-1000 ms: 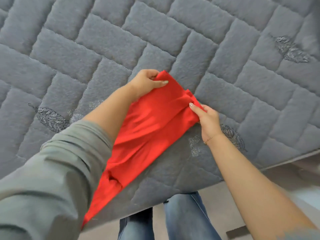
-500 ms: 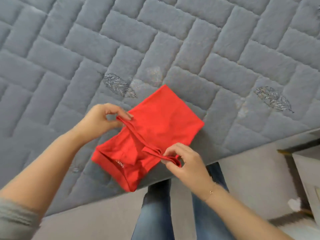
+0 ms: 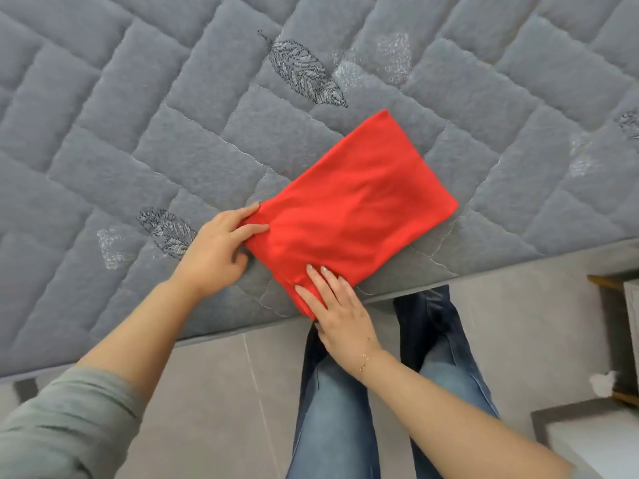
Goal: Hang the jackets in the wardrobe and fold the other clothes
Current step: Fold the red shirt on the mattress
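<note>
Your left hand (image 3: 216,252) pinched the soft, limp red garment (image 3: 349,209) at its edge while your right hand (image 3: 337,305) pressed flat, so you likely needed support beneath it.

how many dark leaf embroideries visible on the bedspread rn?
3. One above the red garment at top centre, one by the left hand at, one cut off at the right edge. More may lie under the garment.

Red garment (image 3: 352,209) – folded flat rectangle – near bed edge.
</note>
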